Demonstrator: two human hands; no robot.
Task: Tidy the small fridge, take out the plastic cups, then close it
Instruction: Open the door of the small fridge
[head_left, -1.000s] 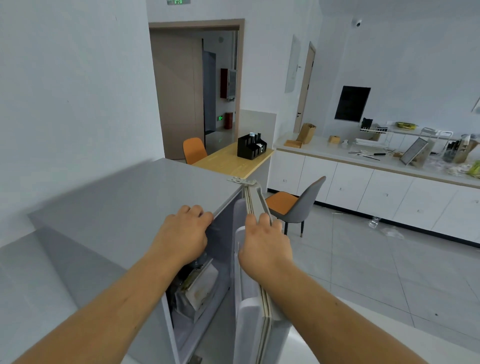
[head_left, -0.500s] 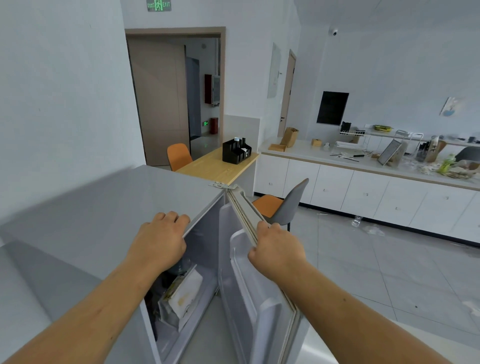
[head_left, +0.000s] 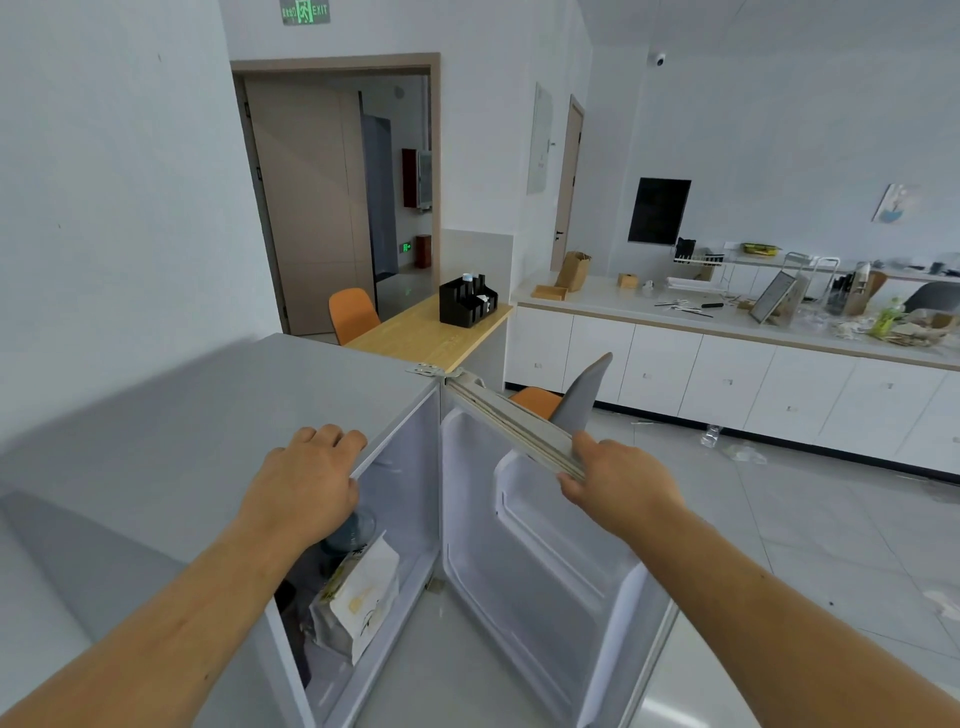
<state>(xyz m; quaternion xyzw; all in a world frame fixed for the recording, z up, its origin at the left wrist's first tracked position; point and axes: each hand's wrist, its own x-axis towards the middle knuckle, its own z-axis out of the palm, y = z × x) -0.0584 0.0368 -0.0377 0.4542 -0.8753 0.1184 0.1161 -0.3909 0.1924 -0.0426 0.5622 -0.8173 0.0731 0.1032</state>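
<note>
The small grey fridge (head_left: 171, 426) stands below me with its door (head_left: 524, 525) swung wide to the right. My left hand (head_left: 304, 480) rests on the front edge of the fridge top, fingers curled over it. My right hand (head_left: 618, 480) grips the top edge of the open door. Inside the fridge, a white paper bag (head_left: 363, 592) leans near the front, and a clear plastic cup (head_left: 353, 527) shows just behind my left hand. The rest of the fridge interior is hidden by the top and my arm.
A wooden table (head_left: 426, 332) with a black organiser (head_left: 467, 301) stands behind the fridge. A grey chair with an orange seat (head_left: 576, 395) is just beyond the open door. White counter cabinets (head_left: 727, 374) run along the right wall. Grey floor tiles (head_left: 810, 545) spread to the right.
The fridge door has swung much further open to the right with my right hand on its top edge. My left hand has stayed on the fridge top.
</note>
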